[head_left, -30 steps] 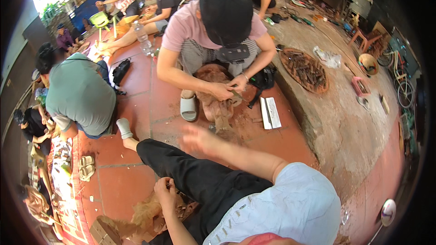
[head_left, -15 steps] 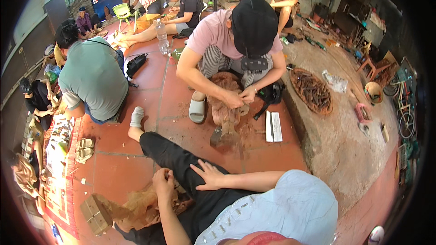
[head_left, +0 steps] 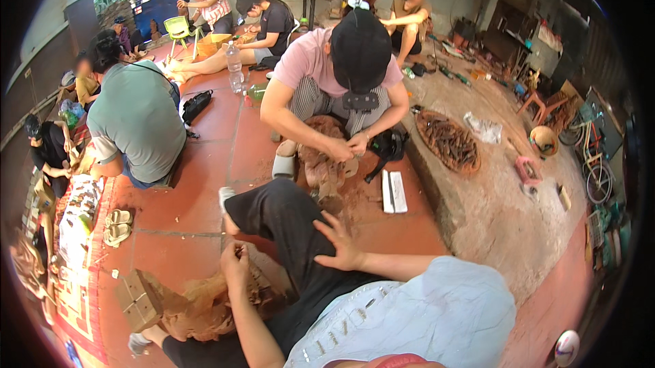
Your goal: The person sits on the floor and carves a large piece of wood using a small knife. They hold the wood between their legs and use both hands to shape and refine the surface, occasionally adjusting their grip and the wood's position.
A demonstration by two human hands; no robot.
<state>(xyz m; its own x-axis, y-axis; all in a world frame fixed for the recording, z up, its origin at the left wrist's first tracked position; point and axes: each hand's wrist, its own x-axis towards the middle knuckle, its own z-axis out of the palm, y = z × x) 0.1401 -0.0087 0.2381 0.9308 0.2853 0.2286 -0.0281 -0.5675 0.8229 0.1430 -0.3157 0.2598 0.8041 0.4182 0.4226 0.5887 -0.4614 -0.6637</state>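
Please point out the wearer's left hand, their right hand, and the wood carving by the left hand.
left hand [head_left: 237,259], head view, on the knuckles.
right hand [head_left: 339,244], head view, on the back of the hand.
wood carving [head_left: 205,303], head view, on its brown middle.

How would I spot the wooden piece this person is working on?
Start at the black trouser leg stretched across the red tiled floor. Just left of it, under the left hand, lies a brown carved wood piece. Unlike other carvings, a square wooden block sits at its end.
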